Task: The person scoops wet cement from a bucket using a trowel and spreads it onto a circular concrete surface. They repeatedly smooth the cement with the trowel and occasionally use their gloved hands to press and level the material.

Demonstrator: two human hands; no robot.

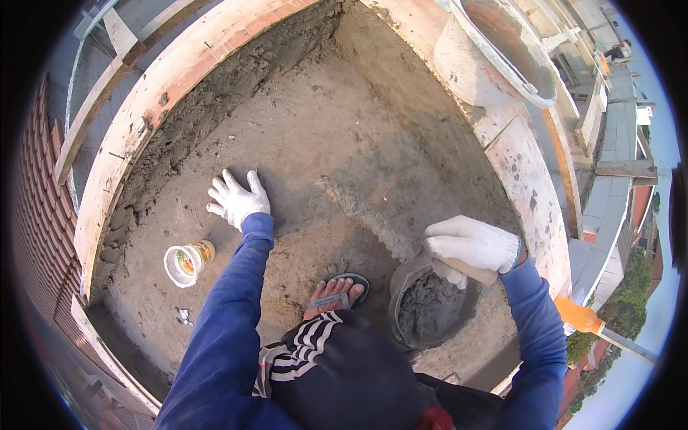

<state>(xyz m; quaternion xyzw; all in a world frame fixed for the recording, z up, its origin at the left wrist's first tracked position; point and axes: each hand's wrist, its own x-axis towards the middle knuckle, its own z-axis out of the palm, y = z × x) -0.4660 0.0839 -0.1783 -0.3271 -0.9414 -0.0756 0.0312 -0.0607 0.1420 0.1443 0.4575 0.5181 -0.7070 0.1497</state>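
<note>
My left hand (pixel 240 201), in a white knit glove, rests on the grey cement surface (pixel 308 136) with its fingers spread; nothing is in it. On the right, my gloved right hand (pixel 473 240) is closed round the tan handle of a trowel (pixel 480 273). The trowel's blade seems to lie over the far rim of a round dark bucket, but the hand hides much of it. Wet grey mortar (pixel 430 304) lies inside that bucket (pixel 395 315). A rough ridge of mortar (pixel 365 222) runs across the surface from near the bucket toward the far left.
Light boards (pixel 107 186) border the cement area, and a large mortar-stained tub (pixel 466 64) stands on the far right border. A plastic cup (pixel 185 262) sits left of my left forearm. My sandalled foot (pixel 337 292) is beside the bucket. An orange object (pixel 579 315) lies outside, right.
</note>
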